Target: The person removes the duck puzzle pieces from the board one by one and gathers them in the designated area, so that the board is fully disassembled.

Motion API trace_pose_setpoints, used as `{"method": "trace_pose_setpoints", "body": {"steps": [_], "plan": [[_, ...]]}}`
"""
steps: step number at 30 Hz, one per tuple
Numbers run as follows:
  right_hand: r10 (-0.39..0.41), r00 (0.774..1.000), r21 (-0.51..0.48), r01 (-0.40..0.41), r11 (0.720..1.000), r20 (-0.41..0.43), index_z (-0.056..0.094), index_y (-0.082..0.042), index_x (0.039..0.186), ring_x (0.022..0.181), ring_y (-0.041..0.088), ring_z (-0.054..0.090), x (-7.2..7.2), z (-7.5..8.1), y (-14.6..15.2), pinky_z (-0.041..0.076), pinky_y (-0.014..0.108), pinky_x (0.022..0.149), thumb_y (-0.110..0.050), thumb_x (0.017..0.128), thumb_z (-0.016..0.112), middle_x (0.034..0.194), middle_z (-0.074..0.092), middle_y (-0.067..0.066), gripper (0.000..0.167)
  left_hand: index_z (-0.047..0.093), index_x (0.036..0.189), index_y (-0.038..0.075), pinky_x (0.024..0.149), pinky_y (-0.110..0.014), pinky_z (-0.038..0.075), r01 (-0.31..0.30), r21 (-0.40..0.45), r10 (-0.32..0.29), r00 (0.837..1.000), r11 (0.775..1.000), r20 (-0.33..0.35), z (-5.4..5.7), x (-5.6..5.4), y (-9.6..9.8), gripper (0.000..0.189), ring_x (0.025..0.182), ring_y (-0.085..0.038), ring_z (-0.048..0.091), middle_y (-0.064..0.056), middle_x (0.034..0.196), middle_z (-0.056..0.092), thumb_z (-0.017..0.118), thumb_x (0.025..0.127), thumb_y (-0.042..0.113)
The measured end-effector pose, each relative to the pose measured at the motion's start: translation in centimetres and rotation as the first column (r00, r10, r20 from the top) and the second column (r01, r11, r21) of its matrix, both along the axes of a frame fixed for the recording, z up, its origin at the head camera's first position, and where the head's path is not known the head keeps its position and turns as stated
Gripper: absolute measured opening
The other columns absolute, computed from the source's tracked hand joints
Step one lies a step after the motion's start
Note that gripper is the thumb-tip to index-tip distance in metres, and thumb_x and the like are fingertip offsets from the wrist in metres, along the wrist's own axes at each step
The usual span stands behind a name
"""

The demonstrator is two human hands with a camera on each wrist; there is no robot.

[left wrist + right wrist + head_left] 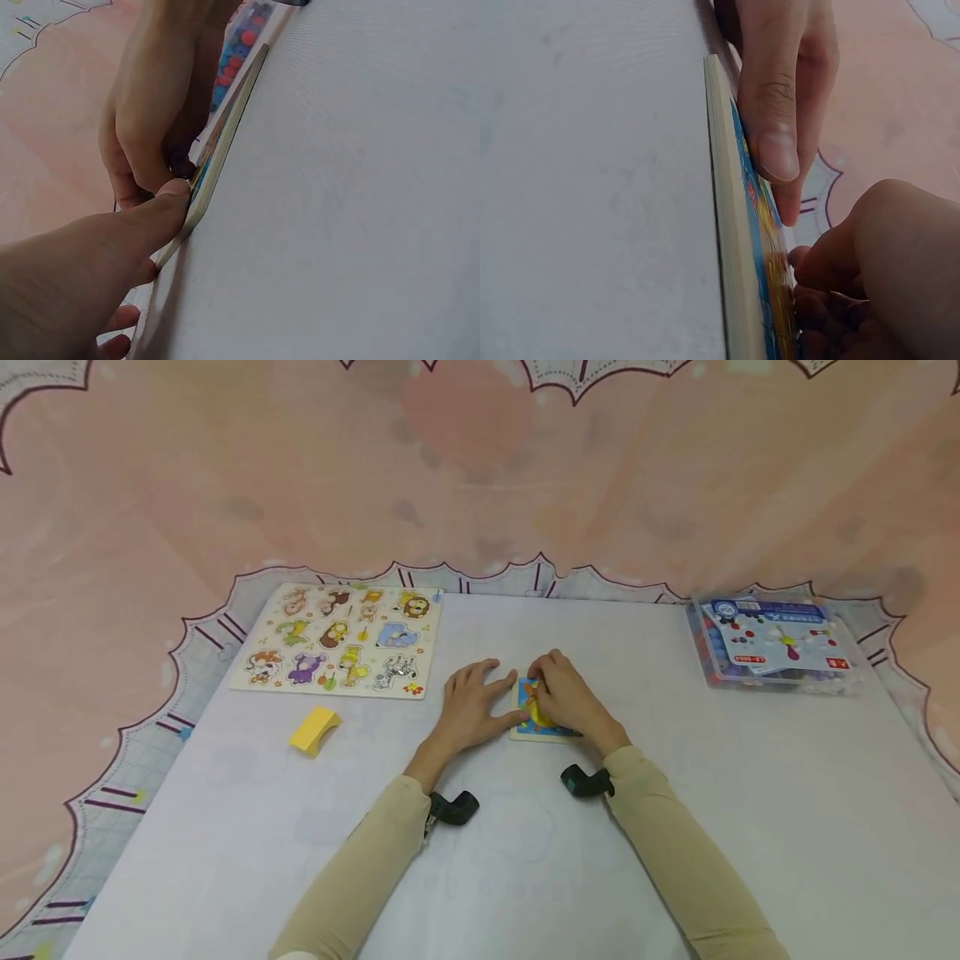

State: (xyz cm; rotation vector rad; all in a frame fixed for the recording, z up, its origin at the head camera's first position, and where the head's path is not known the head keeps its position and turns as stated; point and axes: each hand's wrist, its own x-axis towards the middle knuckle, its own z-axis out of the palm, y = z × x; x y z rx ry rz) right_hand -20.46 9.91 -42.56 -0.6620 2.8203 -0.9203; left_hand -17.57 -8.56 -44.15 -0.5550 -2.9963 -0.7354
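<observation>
A small wooden jigsaw puzzle [517, 727] with a blue ground and a yellow and orange figure lies on the table between the hands. My left hand [471, 706] is at its left side with the fingers spread. The left thumb [778, 154] rests flat on the picture near the board's edge. My right hand [566, 697] bends over the board with its fingers curled and the tips down at the yellow figure [538, 717]. In the right wrist view, the right fingertips [801, 259] meet the picture; I cannot tell whether they pinch a piece.
A large board of animal pieces [337, 639] lies at the back left. In front of it is a yellow arched block [315, 731]. A clear plastic box [780, 643] with a printed sheet and coloured parts stands at the back right. A patterned cloth [480, 485] hangs behind.
</observation>
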Motion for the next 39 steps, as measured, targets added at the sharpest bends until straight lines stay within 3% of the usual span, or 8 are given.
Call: {"method": "trace_pose_setpoints", "body": {"steps": [10,17,28,39], "plan": [[-0.021,0.996,0.010,0.021,1.000,0.084,0.051,-0.001,0.108,0.093,0.024,0.045,-0.2,0.2,-0.1,0.045,0.036,0.084,-0.007,0.093,0.045,0.106,0.044,0.013,0.017,0.047,0.140,0.023,0.113,-0.056,0.018,0.004,-0.006,-0.004,1.000,1.000,0.003,0.1,0.0,0.2,0.067,0.138,-0.033,0.024,-0.010,0.150,0.032,0.063,0.084,0.054],[-0.044,0.992,-0.038,0.048,0.998,0.117,0.050,-0.006,0.111,0.095,0.022,0.047,-0.3,0.1,0.2,0.046,0.035,0.087,-0.012,0.092,0.047,0.109,0.046,0.009,0.020,0.047,0.140,0.023,0.113,-0.056,0.019,0.007,-0.007,-0.007,1.000,1.000,-0.006,0.2,0.0,0.1,0.066,0.138,-0.033,0.025,-0.010,0.150,0.033,0.063,0.084,0.053],[-0.063,0.992,-0.176,0.082,0.981,0.114,0.054,-0.005,0.109,0.091,0.022,0.052,-0.2,-0.2,0.5,0.049,0.033,0.083,-0.012,0.095,0.048,0.104,0.054,0.009,0.017,0.048,0.140,0.023,0.112,-0.056,0.020,0.005,-0.014,-0.005,1.000,1.000,-0.009,0.2,0.1,0.2,0.066,0.138,-0.033,0.026,-0.011,0.149,0.033,0.063,0.084,0.054],[-0.038,0.994,-0.239,0.063,0.969,0.106,0.060,-0.006,0.114,0.091,0.022,0.055,-0.2,-0.2,1.0,0.050,0.033,0.083,-0.014,0.096,0.051,0.105,0.059,0.010,0.021,0.049,0.139,0.022,0.112,-0.056,0.020,0.001,0.001,-0.001,1.000,1.000,-0.023,0.3,0.3,0.2,0.066,0.137,-0.034,0.028,-0.011,0.149,0.035,0.065,0.083,0.052]]}}
